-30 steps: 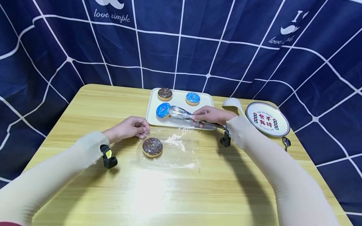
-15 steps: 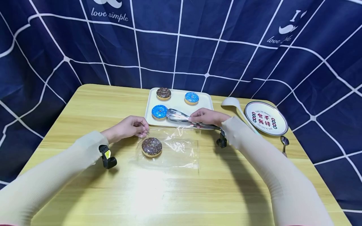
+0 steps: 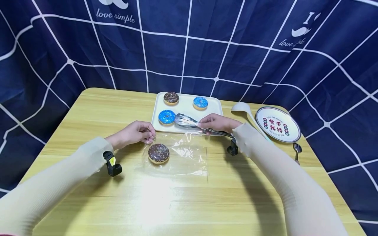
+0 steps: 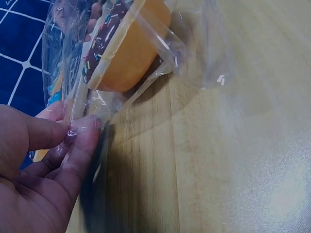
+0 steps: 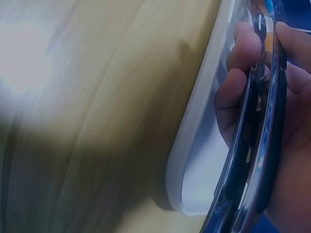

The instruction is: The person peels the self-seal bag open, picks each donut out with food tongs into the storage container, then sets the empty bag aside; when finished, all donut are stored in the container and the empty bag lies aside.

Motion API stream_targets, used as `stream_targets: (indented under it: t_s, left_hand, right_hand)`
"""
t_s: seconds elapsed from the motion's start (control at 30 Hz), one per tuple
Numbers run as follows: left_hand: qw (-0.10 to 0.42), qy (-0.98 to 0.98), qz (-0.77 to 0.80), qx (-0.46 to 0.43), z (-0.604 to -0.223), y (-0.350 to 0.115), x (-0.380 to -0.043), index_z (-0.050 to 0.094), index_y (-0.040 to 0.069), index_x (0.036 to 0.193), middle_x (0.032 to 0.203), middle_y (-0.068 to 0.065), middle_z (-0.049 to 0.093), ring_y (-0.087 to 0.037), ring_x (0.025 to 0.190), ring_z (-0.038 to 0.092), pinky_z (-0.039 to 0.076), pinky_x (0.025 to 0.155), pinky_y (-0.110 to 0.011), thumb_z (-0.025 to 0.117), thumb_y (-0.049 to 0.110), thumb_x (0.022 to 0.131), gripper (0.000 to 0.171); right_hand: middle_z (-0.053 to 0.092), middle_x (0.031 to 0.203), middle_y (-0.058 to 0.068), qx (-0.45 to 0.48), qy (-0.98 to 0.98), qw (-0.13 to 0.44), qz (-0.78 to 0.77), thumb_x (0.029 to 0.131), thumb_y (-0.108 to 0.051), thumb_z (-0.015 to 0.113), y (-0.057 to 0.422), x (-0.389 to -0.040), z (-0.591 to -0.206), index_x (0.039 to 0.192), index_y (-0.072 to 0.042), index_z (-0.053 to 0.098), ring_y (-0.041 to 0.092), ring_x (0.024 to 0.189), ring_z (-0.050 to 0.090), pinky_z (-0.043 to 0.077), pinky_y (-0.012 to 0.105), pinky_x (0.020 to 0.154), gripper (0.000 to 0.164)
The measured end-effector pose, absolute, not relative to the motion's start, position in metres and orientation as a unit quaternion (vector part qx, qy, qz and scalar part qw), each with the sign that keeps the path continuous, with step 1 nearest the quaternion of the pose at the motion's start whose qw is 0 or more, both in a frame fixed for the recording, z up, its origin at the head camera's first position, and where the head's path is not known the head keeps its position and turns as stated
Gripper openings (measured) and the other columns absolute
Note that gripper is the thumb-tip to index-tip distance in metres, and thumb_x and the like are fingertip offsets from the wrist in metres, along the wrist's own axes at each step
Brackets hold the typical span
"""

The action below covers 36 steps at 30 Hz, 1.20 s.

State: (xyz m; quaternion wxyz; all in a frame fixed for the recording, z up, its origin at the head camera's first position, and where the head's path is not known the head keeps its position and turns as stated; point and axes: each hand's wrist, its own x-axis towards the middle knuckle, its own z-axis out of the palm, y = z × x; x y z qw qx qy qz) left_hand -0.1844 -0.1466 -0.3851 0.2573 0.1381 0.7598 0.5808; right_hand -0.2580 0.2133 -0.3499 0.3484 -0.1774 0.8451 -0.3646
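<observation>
My left hand pinches the edge of a clear plastic bag between thumb and fingers. Inside the bag lies a chocolate doughnut with sprinkles, seen edge-on through the film in the left wrist view. Metal tongs are in my right hand, thumb on one arm and fingers round the other. Their slotted head meets the right side of a blue doughnut on a white tray; whether the tips grip it is hard to see. The right wrist view shows the two tong arms close together.
Another chocolate doughnut and another blue one sit at the tray's back. To the right are a white ladle, a plate with red characters and a small spoon. A dark blue curtain hangs behind the table.
The blue doughnut at the tray's front has shifted slightly left, and the tongs with my right hand moved a little left too. My left hand keeps its hold on the bag.
</observation>
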Motion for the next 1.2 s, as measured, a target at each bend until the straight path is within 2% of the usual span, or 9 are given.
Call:
stream_targets:
  t_s: [0.17,0.3,0.5,0.63,0.73,1.0,1.2]
  left_hand:
    - [0.253,0.764,0.576,0.139,-0.385,-0.145,-0.185,0.059,-0.015,0.109,0.096,-0.014,0.067,-0.012,0.081,0.065,0.063,0.076,-0.021,0.047,-0.011,0.103,0.013]
    - [0.252,0.767,0.574,0.139,-0.384,-0.145,-0.185,0.059,-0.015,0.109,0.096,-0.014,0.067,-0.012,0.081,0.065,0.062,0.076,-0.021,0.047,-0.011,0.104,0.013]
    - [0.253,0.769,0.571,0.136,-0.382,-0.145,-0.184,0.059,-0.015,0.109,0.095,-0.013,0.067,-0.012,0.08,0.063,0.061,0.074,-0.02,0.047,-0.01,0.104,0.013]
    - [0.253,0.769,0.572,0.135,-0.383,-0.144,-0.183,0.059,-0.015,0.108,0.094,-0.012,0.066,-0.012,0.08,0.063,0.061,0.073,-0.02,0.047,-0.01,0.104,0.013]
    - [0.256,0.768,0.571,0.134,-0.384,-0.142,-0.183,0.059,-0.014,0.107,0.093,-0.011,0.066,-0.013,0.08,0.063,0.061,0.074,-0.019,0.047,-0.011,0.104,0.013]
    - [0.258,0.771,0.568,0.129,-0.385,-0.141,-0.183,0.059,-0.014,0.107,0.094,-0.012,0.066,-0.013,0.081,0.064,0.062,0.075,-0.02,0.047,-0.011,0.104,0.013]
    - [0.253,0.774,0.566,0.129,-0.386,-0.14,-0.184,0.06,-0.013,0.107,0.092,-0.01,0.066,-0.012,0.081,0.064,0.062,0.075,-0.019,0.048,-0.01,0.104,0.013]
  right_hand:
    - [0.07,0.082,-0.006,-0.17,0.851,0.332,-0.37,0.11,-0.021,0.055,0.222,-0.255,-0.348,0.11,0.004,0.071,0.006,0.068,0.061,0.055,0.02,0.071,0.03]
    - [0.069,0.08,-0.003,-0.169,0.858,0.308,-0.375,0.109,-0.022,0.058,0.236,-0.253,-0.342,0.109,0.006,0.07,0.007,0.069,0.059,0.053,0.022,0.068,0.03]
    - [0.071,0.084,0.002,-0.169,0.879,0.268,-0.357,0.107,-0.026,0.062,0.262,-0.243,-0.322,0.114,0.005,0.07,0.009,0.073,0.061,0.054,0.025,0.068,0.033]
    - [0.071,0.08,0.002,-0.178,0.886,0.252,-0.345,0.106,-0.025,0.063,0.281,-0.229,-0.31,0.116,0.005,0.071,0.01,0.072,0.061,0.048,0.024,0.063,0.032]
    - [0.069,0.077,-0.002,-0.186,0.887,0.249,-0.342,0.106,-0.021,0.064,0.295,-0.215,-0.306,0.116,0.005,0.071,0.009,0.071,0.061,0.045,0.023,0.061,0.029]
    - [0.071,0.081,-0.005,-0.191,0.897,0.231,-0.326,0.103,-0.022,0.068,0.324,-0.178,-0.294,0.119,-0.006,0.075,0.008,0.074,0.064,0.053,0.023,0.069,0.024]
    - [0.069,0.081,-0.006,-0.246,0.873,0.268,-0.325,0.103,-0.017,0.067,0.331,-0.164,-0.296,0.119,-0.008,0.075,0.003,0.072,0.06,0.053,0.023,0.063,0.02]
